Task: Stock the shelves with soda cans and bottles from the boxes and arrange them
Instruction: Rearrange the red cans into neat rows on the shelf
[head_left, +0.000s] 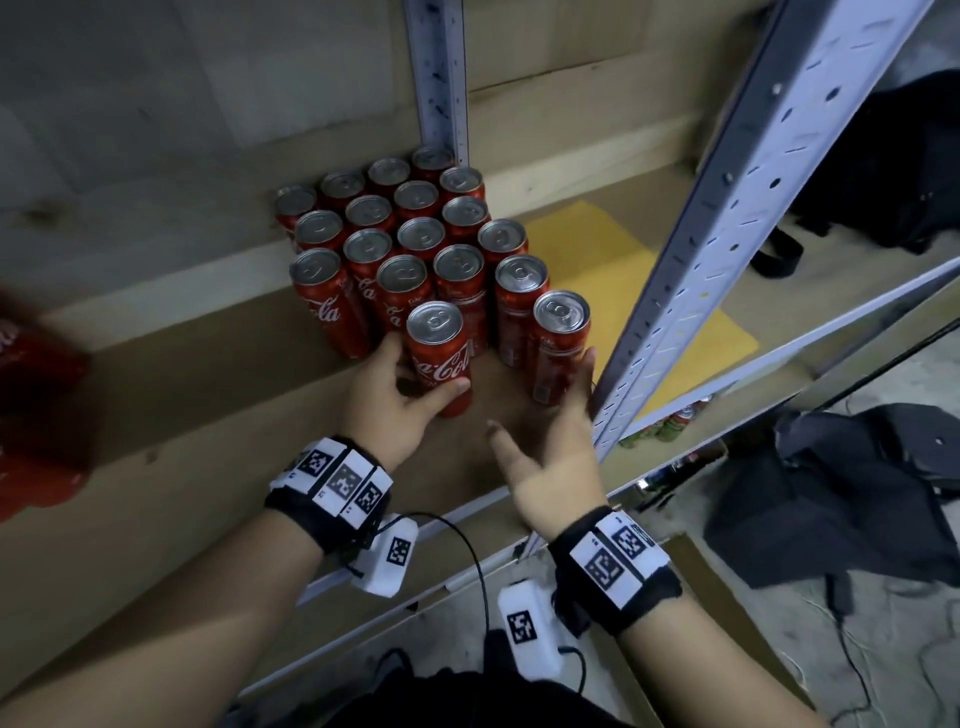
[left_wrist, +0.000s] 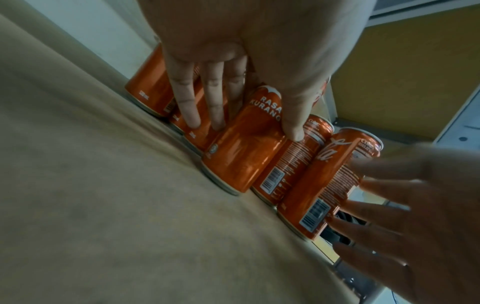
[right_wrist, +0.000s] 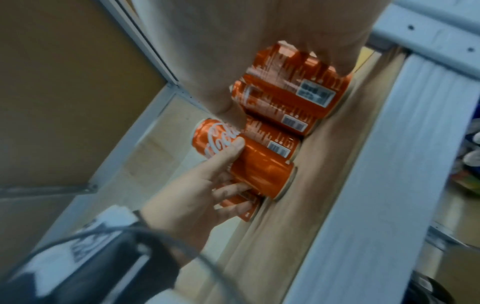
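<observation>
Brown shelf board (head_left: 218, 431) carries rows of red cans (head_left: 415, 244) toward twelve o'clock. My left hand (head_left: 395, 400) curls thumb and fingers around the front can (head_left: 441, 358). My right hand (head_left: 556, 447), fingers spread, touches another can (head_left: 558, 343) at one o'clock.

We see a blurred red shape (head_left: 31, 410) cut off by the left edge in the head view; we cannot tell what it is. The right hand (left_wrist: 405, 222) blurs in the left wrist view, its palm (right_wrist: 233, 51) hiding the far cans (right_wrist: 293, 90).
</observation>
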